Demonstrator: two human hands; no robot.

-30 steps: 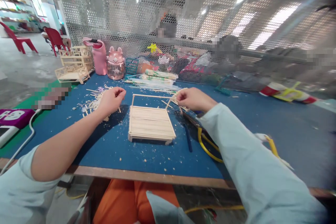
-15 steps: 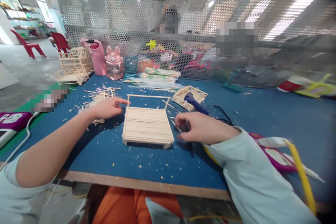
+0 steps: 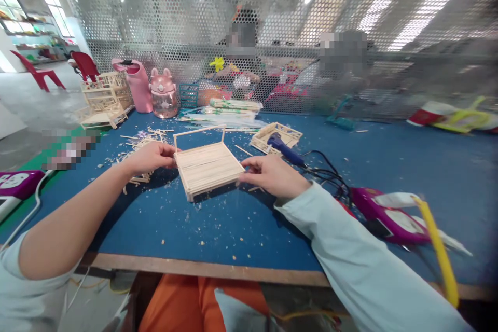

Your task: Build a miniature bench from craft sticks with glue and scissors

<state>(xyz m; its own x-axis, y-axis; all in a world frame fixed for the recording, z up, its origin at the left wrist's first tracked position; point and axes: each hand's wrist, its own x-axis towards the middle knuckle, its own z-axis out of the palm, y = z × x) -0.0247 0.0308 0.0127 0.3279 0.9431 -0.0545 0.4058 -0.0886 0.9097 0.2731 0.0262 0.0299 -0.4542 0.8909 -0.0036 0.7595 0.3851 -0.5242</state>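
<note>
A small model of pale wooden sticks [image 3: 210, 168], with a flat slatted top and a thin upright frame at its back, sits at an angle on the blue table. My left hand [image 3: 153, 157] grips its back left corner, fingers closed together. At the right edge, my right hand [image 3: 268, 172] has its thumb and fingers closed on the front right corner. Behind my right hand lies a blue glue gun [image 3: 286, 149], its nozzle over a second stick frame [image 3: 293, 136]. Loose sticks and scraps [image 3: 146, 146] are heaped behind my left hand.
Pink bottle [image 3: 139, 88], clear pink-lidded bottle [image 3: 164, 98], stick model [image 3: 105, 101] and bundled sticks [image 3: 237, 109] stand or lie at the back. A purple device [image 3: 389, 215] and black cables are right. A perforated metal screen [image 3: 288, 21] rises behind; people are beyond it.
The stick model has turned, its right side moving back and left. My right hand has moved left and closed on its corner; my left hand has closed on the other side.
</note>
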